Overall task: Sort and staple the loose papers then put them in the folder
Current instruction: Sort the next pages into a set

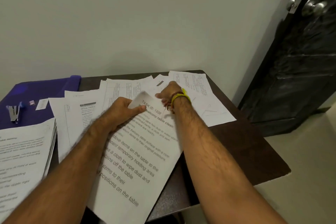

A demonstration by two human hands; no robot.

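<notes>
My left hand [125, 109] grips the top edge of a large-print sheet [138, 158] headed "TASK ID", held tilted over the table's front. My right hand [168, 91], with a yellow band on the wrist, reaches past it onto the loose papers [127, 87] spread across the back of the table; its fingers are hidden, so its grip is unclear. A blue folder [41, 89] lies at the back left with a silver stapler [14, 112] on it. A thicker stack of papers [25, 151] sits at the front left.
The dark brown table [241, 147] stands against a pale wall. More sheets [212, 111] lie at the back right. A small staple box [32, 103] and a slip of paper [42, 104] rest on the folder. A black door [298, 60] stands at the right.
</notes>
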